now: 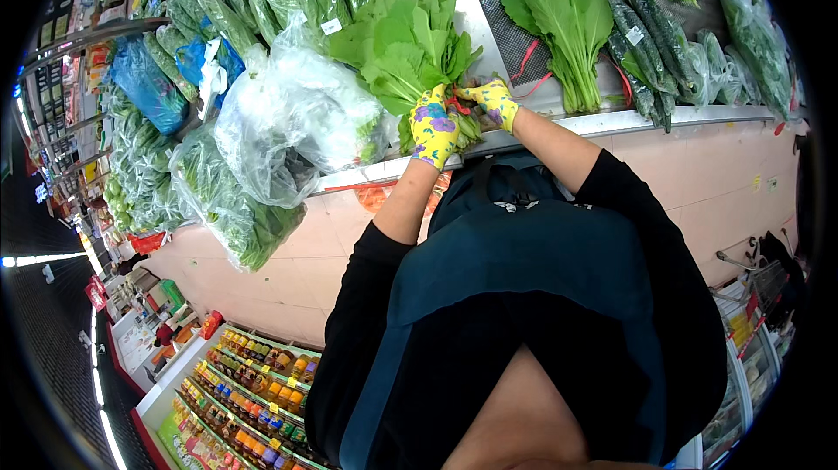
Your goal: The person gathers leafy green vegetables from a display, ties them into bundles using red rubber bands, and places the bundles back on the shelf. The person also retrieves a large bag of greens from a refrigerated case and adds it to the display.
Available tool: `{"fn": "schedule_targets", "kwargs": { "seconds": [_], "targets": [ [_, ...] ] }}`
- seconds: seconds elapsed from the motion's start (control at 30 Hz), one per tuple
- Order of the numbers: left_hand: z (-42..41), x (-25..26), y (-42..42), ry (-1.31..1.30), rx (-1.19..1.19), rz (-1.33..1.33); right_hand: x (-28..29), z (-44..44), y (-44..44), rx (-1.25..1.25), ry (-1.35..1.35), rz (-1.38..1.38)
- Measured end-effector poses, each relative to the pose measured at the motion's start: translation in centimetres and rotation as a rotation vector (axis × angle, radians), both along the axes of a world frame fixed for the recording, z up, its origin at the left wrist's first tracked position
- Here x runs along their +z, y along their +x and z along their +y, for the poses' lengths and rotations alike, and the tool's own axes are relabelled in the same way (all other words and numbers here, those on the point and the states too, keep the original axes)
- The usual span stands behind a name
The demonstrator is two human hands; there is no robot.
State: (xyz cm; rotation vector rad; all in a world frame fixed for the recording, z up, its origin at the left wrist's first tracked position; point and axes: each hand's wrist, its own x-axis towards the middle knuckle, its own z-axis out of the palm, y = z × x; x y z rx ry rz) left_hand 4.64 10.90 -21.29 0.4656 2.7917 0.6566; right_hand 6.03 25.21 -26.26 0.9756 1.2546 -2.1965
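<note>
My left hand [433,128], in a yellow floral glove, is closed around the stems of a bunch of leafy greens [406,51] at the counter's front edge. The bunch's broad leaves point away from me and to the left. My right hand [494,103], gloved alike, pinches a red tie [456,103] at the stems; its fingertips are partly hidden. To the right lies another bunch of leafy greens [566,38], roots towards me. Loose red tape [525,63] lies between this bunch and my right hand.
A clear plastic bag [288,103] with greens inside sits left of my hands. Bagged greens [242,201] overhang the metal counter edge [609,120]. Wrapped cucumbers [648,44] lie at right. Behind me stand shelves of bottles and jars [255,398] and a shopping cart [766,280].
</note>
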Motion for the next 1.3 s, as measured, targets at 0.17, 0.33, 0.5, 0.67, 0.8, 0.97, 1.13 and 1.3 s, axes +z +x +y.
{"fn": "schedule_targets", "kwargs": {
  "seconds": [0.17, 0.33, 0.5, 0.67, 0.8, 0.97, 1.13, 1.3],
  "targets": [
    [-0.1, -0.8, -0.1, 0.076, 0.049, -0.050, -4.2, -0.6, 0.5, 0.066, 0.195, 0.099],
    [-0.6, -1.3, 0.3, 0.163, 0.065, -0.007, -3.1, -0.9, 1.2, -0.015, -0.012, -0.057],
    [-0.7, -2.6, 0.2, 0.230, 0.145, -0.058, -4.3, 0.1, 2.7, -0.077, -0.192, 0.098],
    [-0.2, -0.6, -0.1, 0.081, 0.023, -0.054, -5.7, 0.4, 1.9, -0.130, -0.323, 0.060],
    [-0.6, -0.2, 0.0, 0.069, -0.038, -0.086, -4.7, 0.5, 1.5, -0.172, -0.473, 0.006],
    [-1.3, -0.2, -0.2, 0.085, -0.062, -0.120, -5.3, 3.6, -0.3, -0.274, -0.583, 0.263],
    [-2.0, -0.5, 0.0, 0.190, -0.026, -0.147, -1.2, 6.0, -0.9, 0.074, 0.115, 0.229],
    [-2.8, -1.6, 0.2, 0.247, -0.040, -0.127, 1.7, -0.2, 2.1, 0.694, 0.818, 0.430]
  ]
}}
